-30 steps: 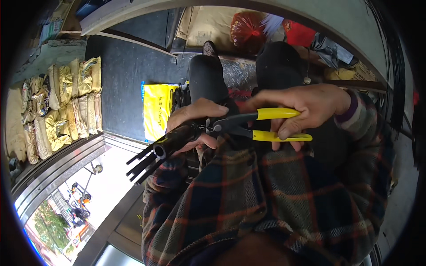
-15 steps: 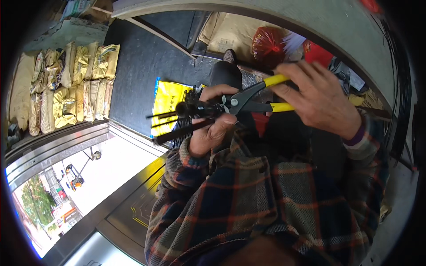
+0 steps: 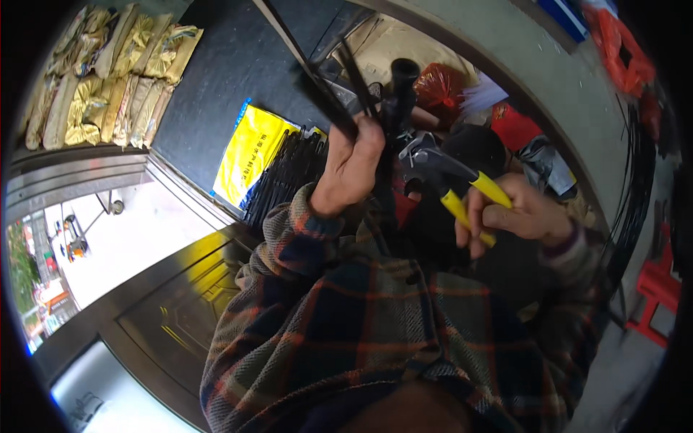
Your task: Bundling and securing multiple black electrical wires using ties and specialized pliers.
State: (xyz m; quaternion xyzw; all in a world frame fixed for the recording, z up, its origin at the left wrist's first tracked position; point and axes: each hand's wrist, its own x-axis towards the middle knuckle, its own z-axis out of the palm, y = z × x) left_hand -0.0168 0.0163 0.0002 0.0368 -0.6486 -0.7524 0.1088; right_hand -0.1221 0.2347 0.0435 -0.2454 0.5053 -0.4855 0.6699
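My left hand (image 3: 350, 166) is closed around a black implement with a thick, round-ended tube (image 3: 399, 94) and several thin dark rods; its exact kind I cannot tell. The tube now points away from me, and the rods slant up to the left. In my right hand (image 3: 530, 209) are the yellow-handled pliers (image 3: 455, 177), their handles spread apart. The metal jaws meet the black implement just right of my left hand; whether they grip it is too unclear to see. Beside my left wrist, a bundle of black rods (image 3: 278, 177) lies on a yellow printed bag (image 3: 249, 148).
Wrapped, elongated packages (image 3: 119, 79) are stacked at the far left. A red plastic bag (image 3: 440, 86) sits beyond my hands. At the right are a grey edged panel (image 3: 505, 65), hanging black strands (image 3: 626, 173) and a red stool (image 3: 658, 289). A brown panelled door (image 3: 180, 310) stands lower left.
The black implement has swung from pointing left to pointing away from me. My right hand has come down and nearer with the pliers, which now angle down to the right. The view has shifted too.
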